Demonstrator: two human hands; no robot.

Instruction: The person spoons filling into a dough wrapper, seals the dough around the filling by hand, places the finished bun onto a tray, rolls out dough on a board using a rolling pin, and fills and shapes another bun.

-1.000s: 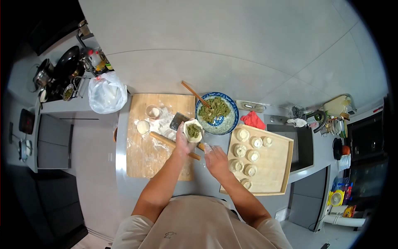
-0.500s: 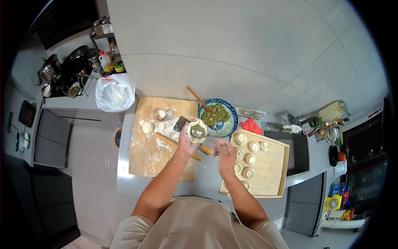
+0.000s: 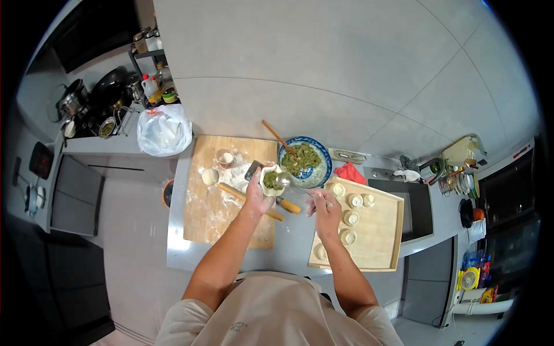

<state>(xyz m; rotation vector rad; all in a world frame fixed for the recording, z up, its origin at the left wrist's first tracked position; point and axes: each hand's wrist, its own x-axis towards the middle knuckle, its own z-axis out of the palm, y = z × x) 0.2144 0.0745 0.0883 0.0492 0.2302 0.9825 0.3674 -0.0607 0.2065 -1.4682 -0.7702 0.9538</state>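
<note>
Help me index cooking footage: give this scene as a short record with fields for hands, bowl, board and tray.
Left hand: holds an open pale dough wrapper with green filling
Right hand: holds a silver metal spoon, its head at the wrapper's edge
Bowl: blue-and-white round bowl with chopped green mixture; brown wooden chopsticks over its rim
Board: floured rectangular wooden board bearing a wooden rolling pin
Tray: pale rectangular wooden tray bearing round pale dough pieces

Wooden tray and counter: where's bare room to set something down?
The tray is free at lower right, between the round dough pieces and its right rim. So is the counter strip between board and tray, nearest the wearer. In front of the bowl it's crowded: left hand, wrapper, spoon, right hand.
</note>
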